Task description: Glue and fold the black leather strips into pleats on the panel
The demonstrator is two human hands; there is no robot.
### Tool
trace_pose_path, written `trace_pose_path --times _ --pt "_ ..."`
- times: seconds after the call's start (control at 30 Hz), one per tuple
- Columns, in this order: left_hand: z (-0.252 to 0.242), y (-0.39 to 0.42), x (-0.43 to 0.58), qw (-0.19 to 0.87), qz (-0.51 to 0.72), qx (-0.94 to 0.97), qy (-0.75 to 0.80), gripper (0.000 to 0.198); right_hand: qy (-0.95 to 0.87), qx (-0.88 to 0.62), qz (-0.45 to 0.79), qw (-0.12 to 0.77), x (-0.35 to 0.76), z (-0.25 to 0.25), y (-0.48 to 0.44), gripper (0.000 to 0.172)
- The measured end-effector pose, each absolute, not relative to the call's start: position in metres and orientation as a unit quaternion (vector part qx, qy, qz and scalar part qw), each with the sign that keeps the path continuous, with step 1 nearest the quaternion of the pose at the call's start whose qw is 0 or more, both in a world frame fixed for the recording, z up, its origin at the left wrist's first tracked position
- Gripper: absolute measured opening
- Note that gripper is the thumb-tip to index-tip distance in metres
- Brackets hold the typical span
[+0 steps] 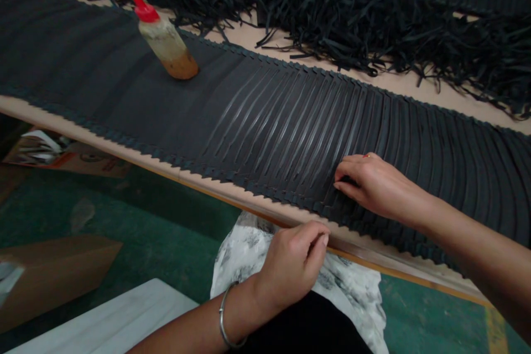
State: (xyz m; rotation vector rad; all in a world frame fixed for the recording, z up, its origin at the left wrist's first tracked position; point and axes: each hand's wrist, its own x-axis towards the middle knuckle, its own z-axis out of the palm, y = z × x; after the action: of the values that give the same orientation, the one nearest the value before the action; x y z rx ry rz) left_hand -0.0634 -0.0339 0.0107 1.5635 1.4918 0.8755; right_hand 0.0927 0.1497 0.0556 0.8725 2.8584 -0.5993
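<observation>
While the long black sheet (249,133) is laid flat on the counter (244,36), its near side is touched by the right hand (367,180). The fingers there are bent down, tips close together — it cannot be told if a bit of sheet is pinched in them. From those fingers, the shiny lines (282,127) are found up and to the left, and plain ribs (435,149) are found to the right. The sheet is set longways from upper left to lower right, and the lines are run across it. The left hand (292,254) is held lower, by the counter's front edge, so the right one is nearer to the lines. The left fingers are curled in — whether something is held cannot be told. Two hands, one sheet and one bottle (168,47), which is set on the sheet's left part, are counted. More than ten shiny lines are seen. Behind the sheet, loose strips (332,16) are piled in a tangle, too mixed to be counted.
</observation>
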Motion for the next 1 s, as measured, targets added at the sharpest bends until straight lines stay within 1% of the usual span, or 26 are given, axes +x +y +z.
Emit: trace_pose_path --times 0.1,0.23,0.33,0.47,0.6,0.7,0.8,0.9,1.0 --pt "0.012 -0.026 -0.067 0.301 0.309 0.694 0.577 0.022 0.934 0.291 -0.202 0.045 0.092 0.056 0.149 0.008" --pt "0.013 -0.011 -0.071 0.171 0.208 0.764 0.586 0.032 0.931 0.297 -0.205 0.049 0.093 0.056 0.149 0.009" --pt "0.016 -0.001 -0.072 0.12 0.15 0.782 0.593 0.041 0.93 0.302 -0.202 0.053 0.092 0.055 0.148 0.011" --pt "0.018 0.009 -0.07 0.1 0.096 0.792 0.594 0.045 0.929 0.312 -0.189 0.058 0.089 0.056 0.144 0.011" --pt "0.019 0.016 -0.069 0.095 0.078 0.801 0.586 0.043 0.938 0.306 -0.152 0.057 0.089 0.063 0.15 0.008" --pt "0.021 0.019 -0.069 0.1 0.072 0.803 0.583 0.041 0.941 0.31 -0.133 0.033 0.096 0.07 0.174 0.009" --pt "0.022 0.021 -0.071 0.109 0.068 0.806 0.578 0.04 0.931 0.332 -0.151 0.024 0.103 0.073 0.209 0.012" --pt "0.019 0.02 -0.073 0.104 0.081 0.81 0.572 0.045 0.914 0.372 -0.16 0.03 0.106 0.074 0.242 0.013" --pt "0.015 0.019 -0.075 0.093 0.093 0.811 0.569 0.049 0.904 0.396 -0.161 0.029 0.104 0.072 0.261 0.011"
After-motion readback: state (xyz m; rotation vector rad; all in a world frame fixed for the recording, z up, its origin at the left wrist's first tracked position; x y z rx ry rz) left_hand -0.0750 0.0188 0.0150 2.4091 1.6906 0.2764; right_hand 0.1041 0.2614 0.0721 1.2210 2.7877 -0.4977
